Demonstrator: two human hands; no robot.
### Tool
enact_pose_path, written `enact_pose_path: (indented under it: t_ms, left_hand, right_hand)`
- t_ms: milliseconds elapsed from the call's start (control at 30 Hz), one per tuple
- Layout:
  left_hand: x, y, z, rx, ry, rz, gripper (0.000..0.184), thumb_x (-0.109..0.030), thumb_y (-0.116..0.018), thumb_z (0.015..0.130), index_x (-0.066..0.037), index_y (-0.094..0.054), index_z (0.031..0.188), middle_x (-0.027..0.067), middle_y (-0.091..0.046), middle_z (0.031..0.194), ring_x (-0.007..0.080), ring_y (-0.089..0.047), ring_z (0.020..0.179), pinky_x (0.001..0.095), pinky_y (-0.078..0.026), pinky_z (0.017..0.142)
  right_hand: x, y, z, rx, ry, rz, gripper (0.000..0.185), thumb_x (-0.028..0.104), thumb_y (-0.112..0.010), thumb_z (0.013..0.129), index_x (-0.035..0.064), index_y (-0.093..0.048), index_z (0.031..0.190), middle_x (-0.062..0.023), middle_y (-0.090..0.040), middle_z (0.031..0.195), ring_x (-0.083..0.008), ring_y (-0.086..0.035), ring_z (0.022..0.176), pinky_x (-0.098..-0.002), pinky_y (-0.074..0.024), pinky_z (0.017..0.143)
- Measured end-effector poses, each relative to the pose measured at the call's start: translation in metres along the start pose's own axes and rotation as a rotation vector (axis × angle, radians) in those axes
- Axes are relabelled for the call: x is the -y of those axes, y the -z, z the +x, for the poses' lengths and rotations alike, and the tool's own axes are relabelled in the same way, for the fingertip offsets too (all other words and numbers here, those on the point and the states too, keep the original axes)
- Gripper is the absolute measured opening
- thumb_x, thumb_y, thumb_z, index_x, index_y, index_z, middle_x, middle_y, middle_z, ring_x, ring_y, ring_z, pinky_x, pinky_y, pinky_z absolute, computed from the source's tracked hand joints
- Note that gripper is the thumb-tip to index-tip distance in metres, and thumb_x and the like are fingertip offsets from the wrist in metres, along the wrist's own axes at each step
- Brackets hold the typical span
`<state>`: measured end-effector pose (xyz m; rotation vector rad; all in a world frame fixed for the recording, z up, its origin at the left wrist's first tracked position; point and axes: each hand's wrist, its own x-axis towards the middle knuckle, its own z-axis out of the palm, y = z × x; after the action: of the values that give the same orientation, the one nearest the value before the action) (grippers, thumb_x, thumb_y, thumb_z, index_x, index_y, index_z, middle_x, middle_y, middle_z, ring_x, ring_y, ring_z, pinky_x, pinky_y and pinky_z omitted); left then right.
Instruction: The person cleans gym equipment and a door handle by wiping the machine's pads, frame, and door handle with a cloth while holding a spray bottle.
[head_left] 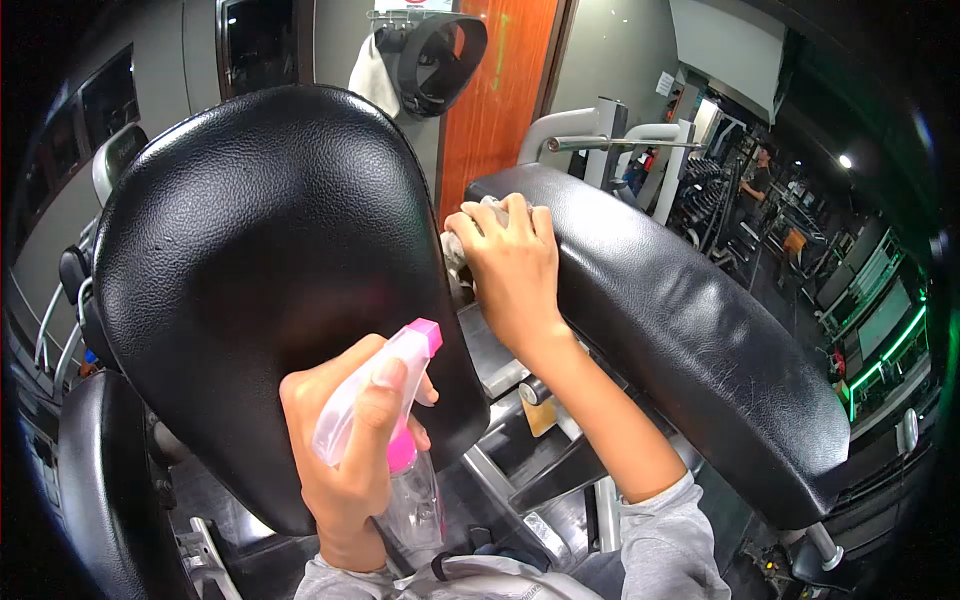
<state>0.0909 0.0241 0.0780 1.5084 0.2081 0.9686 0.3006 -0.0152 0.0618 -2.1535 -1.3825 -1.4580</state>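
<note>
1. My right hand (510, 265) is closed over a grey cloth (455, 252), which pokes out beside the fingers, between the large padded backrest (270, 190) and the long pad (690, 300). I can't tell which surface it presses.
2. The long pad lies to the right of that hand, its long axis slanting from far left to near right; the right hand is nearer.
3. My left hand (345, 430) is wrapped around the spray bottle (415, 505), pink nozzle (427, 335) angled toward the right forearm.
4. I count one bottle, one held cloth, one backrest, one long pad.
</note>
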Motion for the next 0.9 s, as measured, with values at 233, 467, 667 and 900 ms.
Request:
enact_pose_path:
  t_ms: [233, 467, 667, 900]
  left_hand:
    - [0.002, 0.001, 0.0, 0.037, -0.048, -0.018, 0.044, -0.03, -0.054, 0.092, 0.011, -0.064, 0.079, 0.0098, -0.061, 0.063, 0.0117, -0.056, 0.045, 0.0233, -0.041, 0.041]
    - [0.004, -0.006, -0.005, 0.004, -0.046, -0.005, 0.039, -0.027, -0.055, 0.092, 0.008, -0.065, 0.08, 0.0086, -0.061, 0.063, 0.0103, -0.055, 0.045, 0.0228, -0.042, 0.043]
    - [0.009, -0.019, -0.014, 0.121, -0.004, 0.034, 0.036, -0.028, -0.056, 0.096, 0.004, -0.062, 0.08, 0.0031, -0.057, 0.061, 0.0051, -0.051, 0.049, 0.0218, -0.038, 0.044]
    - [0.056, -0.035, -0.015, 0.223, -0.171, -0.021, 0.051, -0.039, -0.047, 0.096, 0.008, -0.061, 0.083, 0.0115, -0.064, 0.07, 0.0144, -0.06, 0.048, 0.024, -0.044, 0.044]
  right_hand:
    - [-0.014, 0.085, -0.039, 0.154, -0.033, 0.037, 0.032, 0.008, -0.069, 0.07, 0.0131, -0.065, 0.101, -0.0004, -0.064, 0.097, -0.021, -0.055, 0.093, -0.0333, -0.0389, 0.078]
    - [-0.021, 0.15, -0.069, 0.199, -0.184, 0.051, 0.035, 0.007, -0.065, 0.072, 0.0178, -0.065, 0.105, 0.0023, -0.065, 0.115, -0.0206, -0.057, 0.098, -0.0346, -0.0407, 0.083]
    - [-0.023, 0.08, -0.041, -0.002, -0.056, 0.111, 0.028, 0.01, -0.063, 0.076, 0.0145, -0.065, 0.103, -0.003, -0.066, 0.114, -0.0228, -0.059, 0.101, -0.0359, -0.0441, 0.087]
    - [-0.012, 0.055, -0.042, 0.049, 0.057, -0.03, 0.013, 0.016, -0.063, 0.077, 0.0132, -0.064, 0.09, 0.0005, -0.065, 0.093, -0.0181, -0.058, 0.089, -0.0325, -0.0425, 0.079]
